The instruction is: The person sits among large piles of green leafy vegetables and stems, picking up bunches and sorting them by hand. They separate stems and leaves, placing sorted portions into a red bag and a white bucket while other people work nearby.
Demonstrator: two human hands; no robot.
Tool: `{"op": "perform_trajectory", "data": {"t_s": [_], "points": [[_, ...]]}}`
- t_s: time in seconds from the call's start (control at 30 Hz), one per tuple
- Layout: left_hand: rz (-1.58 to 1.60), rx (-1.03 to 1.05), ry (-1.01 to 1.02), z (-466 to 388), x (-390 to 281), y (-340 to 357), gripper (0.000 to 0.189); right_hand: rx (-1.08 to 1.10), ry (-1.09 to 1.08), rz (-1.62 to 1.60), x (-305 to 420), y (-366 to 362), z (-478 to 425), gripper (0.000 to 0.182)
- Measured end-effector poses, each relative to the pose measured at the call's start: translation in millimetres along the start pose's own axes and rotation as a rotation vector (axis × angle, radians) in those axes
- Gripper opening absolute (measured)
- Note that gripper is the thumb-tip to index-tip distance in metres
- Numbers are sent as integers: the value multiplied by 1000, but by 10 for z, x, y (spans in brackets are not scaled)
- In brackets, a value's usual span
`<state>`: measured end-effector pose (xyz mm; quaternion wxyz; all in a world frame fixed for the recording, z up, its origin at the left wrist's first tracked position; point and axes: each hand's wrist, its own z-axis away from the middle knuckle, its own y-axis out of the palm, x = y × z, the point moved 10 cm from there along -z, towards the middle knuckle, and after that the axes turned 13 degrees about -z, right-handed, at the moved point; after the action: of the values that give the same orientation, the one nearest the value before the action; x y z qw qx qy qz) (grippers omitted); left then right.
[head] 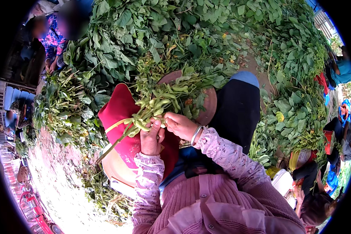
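My left hand (pixel 151 139) grips the stem of a leafy bean plant (pixel 161 102) hung with plump green pods, its bare stalk pointing down to the left. Close beside it, my right hand (pixel 178 125) has its fingers pinched at the pods near the stem; a silver bangle is on that wrist. Exactly what lies between the right fingertips is hidden. Beneath the plant, between my knees, a round brown basin (pixel 209 106) holds leaves and pods. A red cloth (pixel 120 108) covers my left knee.
Heaps of cut bean plants (pixel 193 17) lie ahead and on both sides. A pod-laden pile (pixel 65 99) is at the left. Another person (pixel 54 44) sits at the upper left; more people are at the far right. A white container (pixel 282 181) stands at the lower right, a red vehicle (pixel 36 210) lower left.
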<state>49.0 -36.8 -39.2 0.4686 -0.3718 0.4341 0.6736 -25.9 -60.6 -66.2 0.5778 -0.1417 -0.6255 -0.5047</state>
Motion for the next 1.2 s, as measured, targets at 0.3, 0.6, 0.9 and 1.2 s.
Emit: {"op": "perform_trajectory", "data": {"t_s": [0.3,0.6,0.9,1.2], "points": [[176,22,-79,18,0,-5,25,-209,-267,915,698,283,186,19],[272,-61,-162,31,123,-76,26,-230,-383,1016,867,373,225,17],[347,-78,-83,9,111,-74,16,-274,-454,1048,940,425,278,15],[417,-50,-148,26,195,-82,18,-219,-443,561,783,256,196,12]]}}
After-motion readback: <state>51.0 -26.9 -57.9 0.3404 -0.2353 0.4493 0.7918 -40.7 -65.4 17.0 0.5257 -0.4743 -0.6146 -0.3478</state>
